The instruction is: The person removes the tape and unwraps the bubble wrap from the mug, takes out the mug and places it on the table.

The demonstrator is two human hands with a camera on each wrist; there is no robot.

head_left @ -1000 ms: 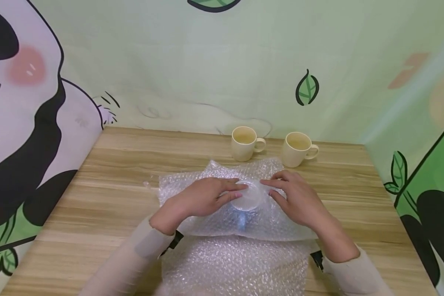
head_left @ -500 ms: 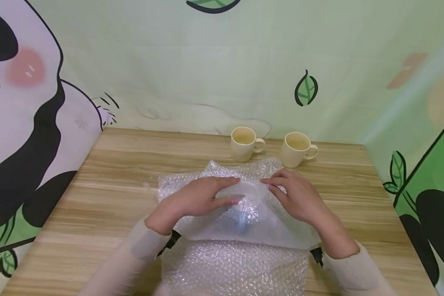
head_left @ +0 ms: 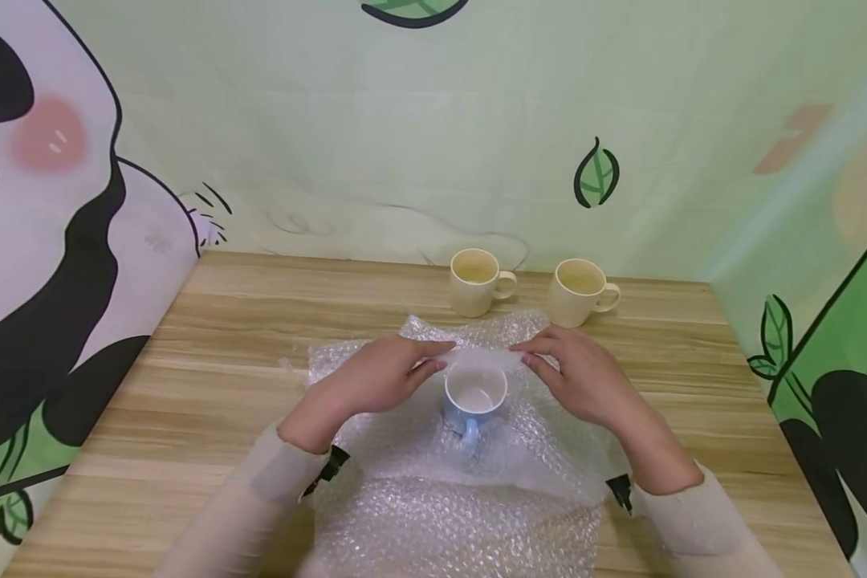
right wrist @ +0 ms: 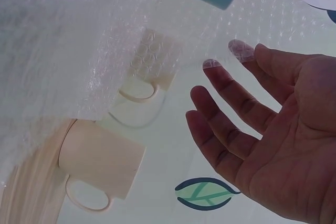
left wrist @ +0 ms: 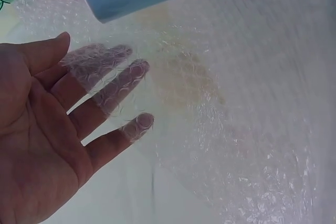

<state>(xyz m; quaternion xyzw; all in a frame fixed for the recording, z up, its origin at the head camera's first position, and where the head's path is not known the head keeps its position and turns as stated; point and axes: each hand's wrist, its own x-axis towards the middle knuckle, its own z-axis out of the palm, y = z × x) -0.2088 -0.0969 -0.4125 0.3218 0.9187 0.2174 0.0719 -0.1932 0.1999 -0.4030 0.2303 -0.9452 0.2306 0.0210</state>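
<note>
A light blue mug (head_left: 471,417) with a white inside stands upright on a sheet of bubble wrap (head_left: 433,466), its handle toward me. My left hand (head_left: 376,373) is left of the mug's far rim. In the left wrist view its fingers (left wrist: 118,85) are fairly straight behind the clear wrap, with the thumb on the near side. On the other side, my right hand (head_left: 581,373) pinches the wrap's edge between thumb and index finger; its other fingers are loosely bent. A lifted stretch of wrap spans the two hands behind the mug.
Two cream mugs (head_left: 474,282) (head_left: 580,294) stand at the back of the wooden table (head_left: 260,321), handles to the right. A printed cloth backdrop (head_left: 347,144) rises behind the table's far edge. More bubble wrap reaches toward the near edge.
The wrap that covered the mug's mouth has come off it and back, so the blue mug shows plainly. My left hand has moved away from the mug's top and slightly left; the right stays nearly put.
</note>
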